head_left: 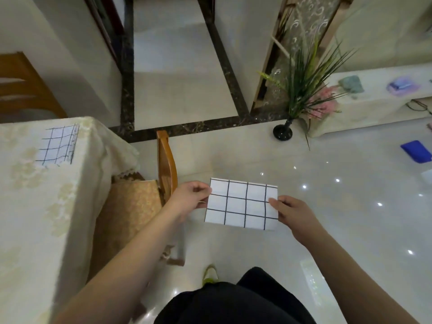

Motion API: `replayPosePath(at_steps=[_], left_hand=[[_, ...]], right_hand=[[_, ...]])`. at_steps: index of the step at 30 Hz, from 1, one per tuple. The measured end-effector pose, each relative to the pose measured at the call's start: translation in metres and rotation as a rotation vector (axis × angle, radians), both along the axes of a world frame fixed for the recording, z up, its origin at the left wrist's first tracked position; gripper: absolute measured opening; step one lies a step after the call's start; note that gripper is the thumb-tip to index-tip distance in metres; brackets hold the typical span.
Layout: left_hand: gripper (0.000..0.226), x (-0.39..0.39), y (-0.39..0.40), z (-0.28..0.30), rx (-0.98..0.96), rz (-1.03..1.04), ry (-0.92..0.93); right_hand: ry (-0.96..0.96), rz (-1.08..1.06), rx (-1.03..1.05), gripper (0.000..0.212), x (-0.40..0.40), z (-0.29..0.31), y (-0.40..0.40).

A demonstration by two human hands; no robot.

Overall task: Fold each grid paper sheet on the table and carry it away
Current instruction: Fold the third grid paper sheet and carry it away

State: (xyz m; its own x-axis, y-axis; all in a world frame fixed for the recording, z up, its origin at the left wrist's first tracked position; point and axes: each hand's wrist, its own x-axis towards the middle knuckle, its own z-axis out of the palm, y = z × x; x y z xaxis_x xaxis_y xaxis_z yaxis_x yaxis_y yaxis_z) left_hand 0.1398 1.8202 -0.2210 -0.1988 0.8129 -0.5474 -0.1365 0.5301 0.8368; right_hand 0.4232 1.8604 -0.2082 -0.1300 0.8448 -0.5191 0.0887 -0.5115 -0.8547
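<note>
Folded grid sheet (242, 204) held level over floor, clear of desk (35, 206): left hand (190, 195), right hand (294, 216) each pinching opposite edge; grip keeps fold flat for carrying. Second sheet (58, 146) waits on desk, left of grip.

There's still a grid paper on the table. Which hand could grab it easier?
Probably the left hand. The table and its paper lie on the left; the right hand is farther off. Both now pinch the folded sheet.

A folded grid paper sheet (242, 204) is held above the glossy floor (350, 218), the left hand (190, 195) pinching its left edge, the right hand (295, 215) its right. Another grid sheet (58, 145) lies on the cloth-covered table (35, 206) at far left, beside a wooden chair (166, 164).
</note>
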Motion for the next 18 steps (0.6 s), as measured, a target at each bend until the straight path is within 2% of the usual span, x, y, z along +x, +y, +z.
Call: replayPosePath(at_steps=[7, 15, 18], left_hand=[[0.003, -0.007, 0.075, -0.003, -0.016, 0.09, 0.081], [0.008, -0.017, 0.158, 0.002, -0.101, 0.186, 0.188], [0.007, -0.022, 0.178, 0.008, -0.11, 0.225, 0.199]], right_hand=[[-0.01, 0.155, 0.022, 0.018, -0.016, -0.009, 0.108], [0.038, 0.277, -0.024, 0.023, -0.035, -0.019, 0.236], [0.06, 0.316, -0.072, 0.015, -0.045, -0.019, 0.268]])
